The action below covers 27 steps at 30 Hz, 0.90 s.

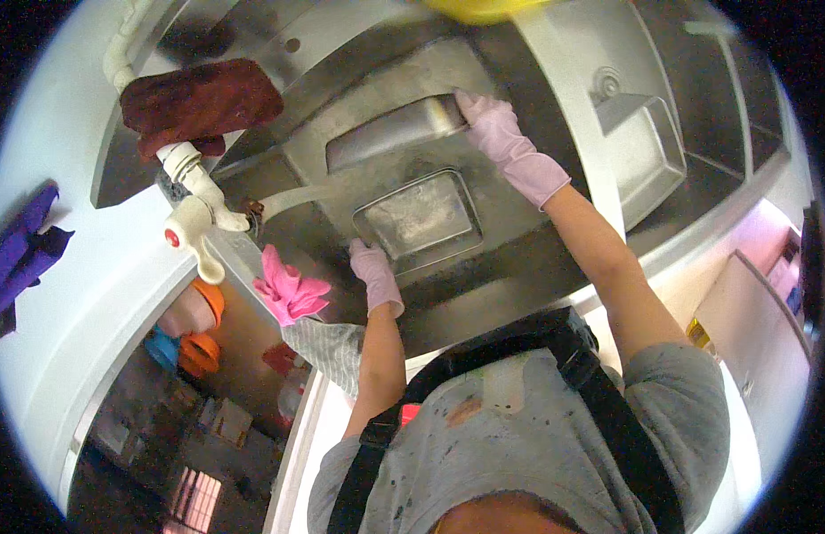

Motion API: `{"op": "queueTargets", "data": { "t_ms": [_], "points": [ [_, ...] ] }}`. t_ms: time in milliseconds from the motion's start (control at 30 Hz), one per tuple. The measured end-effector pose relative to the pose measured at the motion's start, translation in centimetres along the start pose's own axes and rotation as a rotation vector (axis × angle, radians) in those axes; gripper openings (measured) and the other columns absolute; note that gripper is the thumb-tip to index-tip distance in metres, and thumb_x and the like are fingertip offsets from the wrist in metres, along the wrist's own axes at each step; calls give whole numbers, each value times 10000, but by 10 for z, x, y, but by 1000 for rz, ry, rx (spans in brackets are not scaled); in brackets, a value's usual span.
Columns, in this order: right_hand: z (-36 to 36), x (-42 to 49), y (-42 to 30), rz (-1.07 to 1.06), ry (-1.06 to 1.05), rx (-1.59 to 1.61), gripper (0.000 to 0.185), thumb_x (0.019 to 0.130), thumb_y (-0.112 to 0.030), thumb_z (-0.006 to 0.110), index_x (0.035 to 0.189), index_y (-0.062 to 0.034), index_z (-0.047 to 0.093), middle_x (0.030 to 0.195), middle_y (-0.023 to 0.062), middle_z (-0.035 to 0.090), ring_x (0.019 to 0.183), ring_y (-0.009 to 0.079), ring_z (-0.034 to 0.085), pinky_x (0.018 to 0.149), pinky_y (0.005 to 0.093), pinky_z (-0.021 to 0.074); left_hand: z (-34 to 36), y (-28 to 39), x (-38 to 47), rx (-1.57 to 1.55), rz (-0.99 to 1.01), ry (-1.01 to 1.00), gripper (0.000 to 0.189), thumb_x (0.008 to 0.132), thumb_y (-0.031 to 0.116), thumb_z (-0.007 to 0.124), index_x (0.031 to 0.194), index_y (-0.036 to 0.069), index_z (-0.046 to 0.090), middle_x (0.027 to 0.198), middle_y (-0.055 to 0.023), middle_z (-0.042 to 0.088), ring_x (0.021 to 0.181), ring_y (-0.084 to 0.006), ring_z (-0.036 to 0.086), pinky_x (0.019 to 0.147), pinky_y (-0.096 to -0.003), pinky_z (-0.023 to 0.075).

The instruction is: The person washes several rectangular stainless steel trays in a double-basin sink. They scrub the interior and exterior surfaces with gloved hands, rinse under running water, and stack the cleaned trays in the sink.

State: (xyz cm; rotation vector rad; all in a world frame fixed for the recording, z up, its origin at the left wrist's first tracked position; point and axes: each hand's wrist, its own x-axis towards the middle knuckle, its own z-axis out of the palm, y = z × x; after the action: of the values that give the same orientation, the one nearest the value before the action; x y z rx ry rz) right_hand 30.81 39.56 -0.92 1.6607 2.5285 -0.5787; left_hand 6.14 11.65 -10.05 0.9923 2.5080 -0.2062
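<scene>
Both hands wear pale pink rubber gloves inside a stainless steel sink [519,267]. My right hand [486,120] grips the right end of a deep steel pan [392,137], which is tipped so that a long outer wall shows. Closer to me, a rectangular metal tray [429,213] lies in the basin, its inside whitish. My left hand [372,267] is at the tray's left edge; whether its fingers close on the rim is unclear. To its left, a bright pink cloth or glove [291,284] hangs on the sink edge above a grey patterned cloth [329,350].
A white plastic tap [199,207] with a lever stands at the left; a pale stream or hose [296,199] extends from it into the basin. A brown towel [199,100] hangs beyond. Another metal pan [646,160] stands right of the white divider [573,87]. Something yellow [486,8] intrudes at the top.
</scene>
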Motion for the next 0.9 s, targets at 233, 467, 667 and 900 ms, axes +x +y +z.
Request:
{"op": "queueTargets", "data": {
  "t_ms": [233,467,667,900],
  "points": [
    [-224,-97,52,-141,385,-143,421,813,-63,447,1232,-86,480,1146,139,562,1034,277,546,881,343,435,41,-46,-16,-483,28,-122,182,726,150,551,838,7,571,819,-181,627,722,-340,584,662,-363,456],
    [-337,-178,202,272,345,-486,392,731,-40,568,1111,-134,564,886,147,614,817,293,606,727,353,483,-67,13,-82,-790,137,99,125,716,14,459,779,-39,554,652,-75,552,577,-161,495,538,-313,410],
    [-255,-126,283,548,-350,-452,251,789,-202,529,952,-30,610,894,175,624,855,320,599,739,393,451,-157,14,-60,-718,-3,0,126,721,57,474,807,-22,521,719,-158,586,616,-224,537,574,-343,434],
    [-186,-81,131,368,-133,-174,334,876,-252,505,1195,-156,522,957,179,622,870,292,613,682,367,497,-137,10,62,-475,-128,-384,359,716,17,479,1059,32,584,863,-106,618,778,-198,566,678,-322,448]
  ]
}}
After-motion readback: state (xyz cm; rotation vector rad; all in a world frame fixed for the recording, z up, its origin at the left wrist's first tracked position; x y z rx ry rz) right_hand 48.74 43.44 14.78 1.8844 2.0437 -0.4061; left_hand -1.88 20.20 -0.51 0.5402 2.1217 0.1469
